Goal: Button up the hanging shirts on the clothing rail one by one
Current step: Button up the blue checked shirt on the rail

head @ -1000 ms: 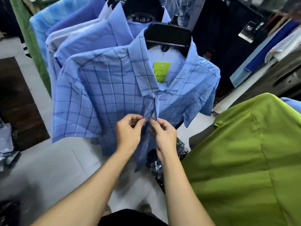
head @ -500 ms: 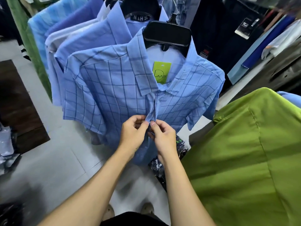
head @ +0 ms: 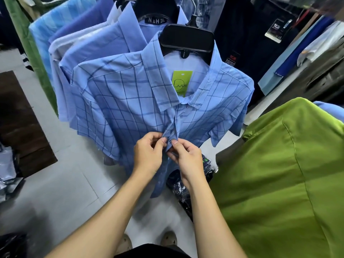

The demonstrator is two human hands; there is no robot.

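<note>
**Desk:** What's nearest on your feed?

**Operator:** I'm looking down at a pair of shoes [head: 168, 238] on the pale floor [head: 61, 192]. A green shirt [head: 279, 174] fills my lower right corner.

**Desk:** And the hands?

**Operator:** I see both at the front opening of the checked blue shirt [head: 115, 101], around mid-chest. The left hand [head: 149, 153] pinches one fabric edge between its thumb and curled fingers. The right hand [head: 188, 157] pinches the other edge just beside it, and the two thumb tips almost touch. I can't make out the button itself.

**Desk:** Where does that shirt hang?

**Operator:** Straight ahead of me, on a black hanger [head: 187, 39]. Its collar is spread, and a green tag [head: 181, 83] shows inside the neck. Above the hands the front looks closed.

**Desk:** What's behind it?

**Operator:** A plain blue shirt [head: 96, 47] on a second hanger [head: 156, 10] marked N&H 2XL, with more blue shirts packed to the left of it. Dark clothes [head: 238, 34] hang at the far right. A brown mat [head: 20, 123] lies on the floor at the left.
</note>
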